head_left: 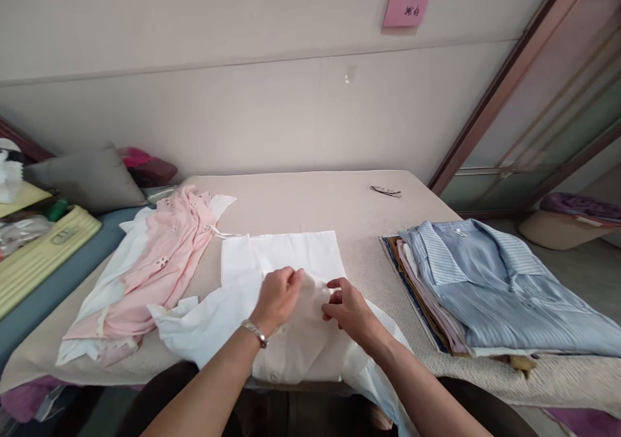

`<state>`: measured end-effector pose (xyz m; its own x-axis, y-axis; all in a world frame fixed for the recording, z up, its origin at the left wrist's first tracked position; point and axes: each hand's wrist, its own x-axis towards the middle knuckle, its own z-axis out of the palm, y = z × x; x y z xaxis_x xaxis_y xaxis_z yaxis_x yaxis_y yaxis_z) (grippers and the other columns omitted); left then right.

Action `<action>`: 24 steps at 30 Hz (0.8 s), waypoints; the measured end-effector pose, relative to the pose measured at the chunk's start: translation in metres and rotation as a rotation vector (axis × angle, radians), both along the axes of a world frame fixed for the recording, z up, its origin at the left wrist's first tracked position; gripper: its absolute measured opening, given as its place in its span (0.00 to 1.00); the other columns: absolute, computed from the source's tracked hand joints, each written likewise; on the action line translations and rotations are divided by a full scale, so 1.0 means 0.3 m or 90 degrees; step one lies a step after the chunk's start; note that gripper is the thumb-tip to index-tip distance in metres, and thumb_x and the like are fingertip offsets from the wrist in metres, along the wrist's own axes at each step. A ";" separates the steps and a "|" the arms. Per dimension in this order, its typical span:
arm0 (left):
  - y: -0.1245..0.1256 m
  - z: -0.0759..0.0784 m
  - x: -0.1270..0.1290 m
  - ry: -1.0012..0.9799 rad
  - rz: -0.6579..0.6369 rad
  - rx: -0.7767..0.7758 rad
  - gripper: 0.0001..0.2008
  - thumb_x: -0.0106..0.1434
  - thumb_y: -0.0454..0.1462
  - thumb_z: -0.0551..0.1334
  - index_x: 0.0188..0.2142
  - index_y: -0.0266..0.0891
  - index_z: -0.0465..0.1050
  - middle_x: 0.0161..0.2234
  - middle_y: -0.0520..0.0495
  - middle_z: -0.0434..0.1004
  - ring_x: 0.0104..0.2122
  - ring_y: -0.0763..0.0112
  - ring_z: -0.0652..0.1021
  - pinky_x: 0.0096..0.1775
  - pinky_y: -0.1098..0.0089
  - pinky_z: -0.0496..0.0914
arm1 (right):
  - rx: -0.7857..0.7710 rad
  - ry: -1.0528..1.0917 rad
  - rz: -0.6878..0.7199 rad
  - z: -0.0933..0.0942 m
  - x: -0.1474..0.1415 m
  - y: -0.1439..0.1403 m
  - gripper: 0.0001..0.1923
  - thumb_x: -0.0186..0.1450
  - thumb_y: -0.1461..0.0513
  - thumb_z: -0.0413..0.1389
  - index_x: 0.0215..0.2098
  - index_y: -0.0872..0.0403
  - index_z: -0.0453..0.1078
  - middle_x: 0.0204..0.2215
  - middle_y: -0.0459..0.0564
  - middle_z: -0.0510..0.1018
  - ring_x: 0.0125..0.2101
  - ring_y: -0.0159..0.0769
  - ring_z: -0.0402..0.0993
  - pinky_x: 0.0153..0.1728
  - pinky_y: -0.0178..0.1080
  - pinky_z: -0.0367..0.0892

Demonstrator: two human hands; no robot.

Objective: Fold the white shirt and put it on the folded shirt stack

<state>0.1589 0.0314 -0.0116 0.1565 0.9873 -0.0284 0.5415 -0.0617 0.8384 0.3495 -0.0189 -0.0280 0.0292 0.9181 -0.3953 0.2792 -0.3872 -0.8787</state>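
White shirt (286, 295) spread flat at 6 o'clock of surface (310, 198) | left hand (277, 297) and right hand (350, 309) grip pinched shut on a fold, flattening cloth | folded stack (495, 288) at 3 o'clock, pink garment (155, 262) at 9.

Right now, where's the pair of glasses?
In the head view, the glasses lie at the table's far right edge near the wall, beyond the stack of folded shirts.

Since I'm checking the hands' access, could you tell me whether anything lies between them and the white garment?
Nothing visible does: the left hand and the right hand both already pinch the white garment directly.
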 end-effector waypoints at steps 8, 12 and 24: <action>0.023 -0.097 0.087 -0.358 -0.049 -0.448 0.23 0.56 0.56 0.69 0.28 0.38 0.72 0.27 0.45 0.77 0.28 0.65 0.77 0.31 0.67 0.69 | 0.036 -0.015 0.112 0.038 0.041 -0.025 0.25 0.56 0.68 0.54 0.51 0.51 0.56 0.22 0.36 0.74 0.23 0.32 0.73 0.24 0.34 0.61; 0.024 -0.077 0.073 -0.426 -0.042 -0.395 0.18 0.57 0.50 0.69 0.28 0.39 0.69 0.26 0.49 0.75 0.27 0.70 0.76 0.32 0.70 0.70 | 0.016 -0.027 0.130 0.046 0.060 -0.029 0.19 0.55 0.69 0.53 0.44 0.50 0.56 0.22 0.36 0.73 0.21 0.31 0.72 0.23 0.34 0.60; -0.002 -0.064 0.069 -0.460 -0.121 -0.483 0.24 0.58 0.57 0.68 0.35 0.37 0.74 0.29 0.46 0.77 0.27 0.69 0.76 0.29 0.70 0.68 | 0.033 -0.111 0.129 0.041 0.072 -0.022 0.17 0.55 0.72 0.54 0.38 0.50 0.58 0.24 0.39 0.74 0.20 0.30 0.72 0.24 0.34 0.61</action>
<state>0.1796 0.0308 -0.0308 0.5314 0.7081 -0.4650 -0.0640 0.5809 0.8115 0.3712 -0.0256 -0.0156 -0.0935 0.9312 -0.3523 0.4950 -0.2635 -0.8280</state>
